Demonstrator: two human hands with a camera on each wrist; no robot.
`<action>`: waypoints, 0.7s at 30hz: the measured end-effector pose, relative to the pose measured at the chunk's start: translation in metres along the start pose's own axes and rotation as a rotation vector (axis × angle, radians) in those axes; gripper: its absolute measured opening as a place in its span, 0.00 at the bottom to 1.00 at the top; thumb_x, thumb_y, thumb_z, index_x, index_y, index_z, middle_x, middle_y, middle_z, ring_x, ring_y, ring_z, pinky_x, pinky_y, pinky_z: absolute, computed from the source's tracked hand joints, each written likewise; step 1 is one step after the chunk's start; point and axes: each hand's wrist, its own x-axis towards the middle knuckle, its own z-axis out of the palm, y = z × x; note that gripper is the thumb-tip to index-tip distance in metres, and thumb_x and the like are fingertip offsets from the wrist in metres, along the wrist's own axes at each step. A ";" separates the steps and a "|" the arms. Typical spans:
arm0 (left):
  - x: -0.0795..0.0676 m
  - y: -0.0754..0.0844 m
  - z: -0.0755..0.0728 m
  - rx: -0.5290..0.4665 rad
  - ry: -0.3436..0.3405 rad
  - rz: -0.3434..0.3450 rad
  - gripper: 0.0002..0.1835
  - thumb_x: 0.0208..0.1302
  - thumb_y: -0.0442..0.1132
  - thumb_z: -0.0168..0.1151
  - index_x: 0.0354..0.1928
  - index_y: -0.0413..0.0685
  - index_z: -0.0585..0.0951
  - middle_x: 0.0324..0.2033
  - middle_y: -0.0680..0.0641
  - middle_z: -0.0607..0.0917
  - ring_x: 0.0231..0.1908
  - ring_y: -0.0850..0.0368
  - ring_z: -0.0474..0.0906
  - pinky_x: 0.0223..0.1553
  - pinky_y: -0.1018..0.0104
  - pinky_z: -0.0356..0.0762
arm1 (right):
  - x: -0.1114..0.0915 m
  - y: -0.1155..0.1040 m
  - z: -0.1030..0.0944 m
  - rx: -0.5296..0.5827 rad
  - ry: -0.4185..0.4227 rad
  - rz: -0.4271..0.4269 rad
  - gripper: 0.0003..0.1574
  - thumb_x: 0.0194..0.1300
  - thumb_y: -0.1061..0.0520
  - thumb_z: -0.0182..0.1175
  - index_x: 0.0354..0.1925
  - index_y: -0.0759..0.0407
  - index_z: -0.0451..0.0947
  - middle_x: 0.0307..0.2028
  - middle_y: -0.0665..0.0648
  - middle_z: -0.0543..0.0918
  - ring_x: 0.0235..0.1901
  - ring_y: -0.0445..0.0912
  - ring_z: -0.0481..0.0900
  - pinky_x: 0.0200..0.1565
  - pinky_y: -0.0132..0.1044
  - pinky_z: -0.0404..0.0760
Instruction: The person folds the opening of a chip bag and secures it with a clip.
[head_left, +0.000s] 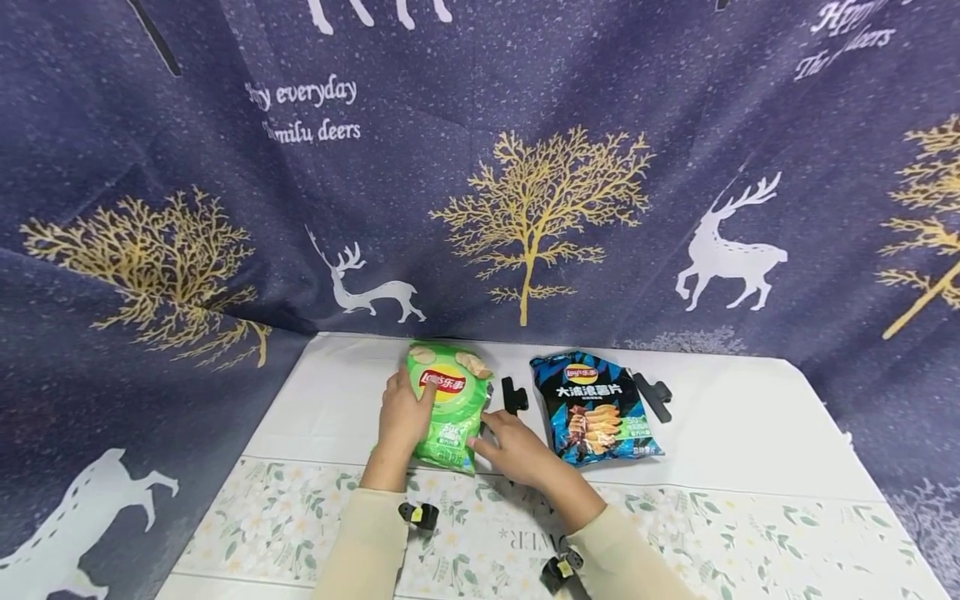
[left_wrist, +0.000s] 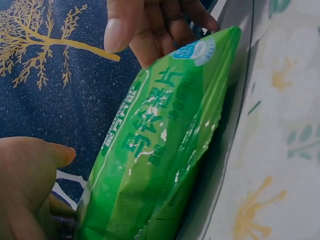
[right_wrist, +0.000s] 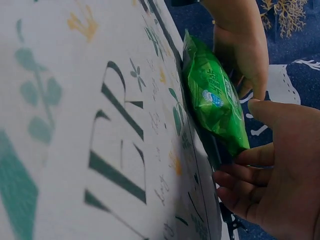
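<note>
A green bag of Lay's potato chips (head_left: 452,417) lies on the white table between the two hands, its puffed side bulging in the left wrist view. My left hand (head_left: 403,417) is along the bag's left edge, its thumb reaching over the red logo. In the left wrist view, a gap shows between that thumb and the bag. At the lower right edge, my right hand (head_left: 517,450) has its fingertips against the bag (right_wrist: 215,97). The right thumb stands spread out above that edge. A black clip (head_left: 515,396) lies just beyond the right fingers.
Right of the hands lies a blue-and-black Lay's chip bag (head_left: 596,408), with another black clip (head_left: 654,396) at its right side. A floral strip (head_left: 712,533) covers the table's front. A dark blue curtain (head_left: 465,183) with deer and trees hangs behind.
</note>
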 end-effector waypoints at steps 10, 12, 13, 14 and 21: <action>0.001 0.002 -0.004 -0.002 0.016 0.001 0.42 0.74 0.54 0.52 0.76 0.30 0.56 0.67 0.25 0.66 0.66 0.26 0.67 0.64 0.35 0.70 | 0.000 0.000 0.002 0.048 0.013 -0.018 0.44 0.77 0.36 0.48 0.76 0.63 0.58 0.70 0.66 0.69 0.67 0.59 0.73 0.65 0.57 0.75; 0.001 0.003 -0.005 0.002 0.018 -0.002 0.41 0.74 0.53 0.52 0.76 0.30 0.56 0.67 0.25 0.67 0.65 0.26 0.68 0.64 0.34 0.70 | -0.001 -0.001 0.002 0.066 0.011 -0.007 0.44 0.77 0.36 0.48 0.77 0.62 0.57 0.70 0.66 0.69 0.66 0.59 0.73 0.64 0.57 0.75; 0.001 0.003 -0.005 0.001 0.019 -0.003 0.41 0.74 0.53 0.52 0.76 0.30 0.56 0.67 0.25 0.67 0.65 0.26 0.68 0.64 0.34 0.70 | -0.001 -0.001 0.002 0.074 0.010 -0.001 0.44 0.78 0.36 0.48 0.77 0.62 0.57 0.70 0.66 0.68 0.66 0.59 0.73 0.63 0.58 0.75; 0.001 0.003 -0.005 0.002 0.019 -0.003 0.41 0.75 0.53 0.52 0.76 0.30 0.56 0.67 0.25 0.67 0.65 0.26 0.68 0.64 0.34 0.70 | -0.001 -0.001 0.002 0.082 0.010 0.004 0.44 0.78 0.36 0.48 0.77 0.62 0.56 0.70 0.66 0.68 0.66 0.59 0.73 0.64 0.58 0.75; 0.001 0.005 -0.010 -0.022 0.016 0.008 0.41 0.75 0.54 0.51 0.75 0.28 0.57 0.66 0.24 0.67 0.65 0.25 0.68 0.66 0.35 0.69 | 0.000 -0.001 0.003 0.098 0.041 0.043 0.46 0.77 0.35 0.48 0.77 0.62 0.56 0.71 0.67 0.67 0.69 0.62 0.69 0.67 0.60 0.72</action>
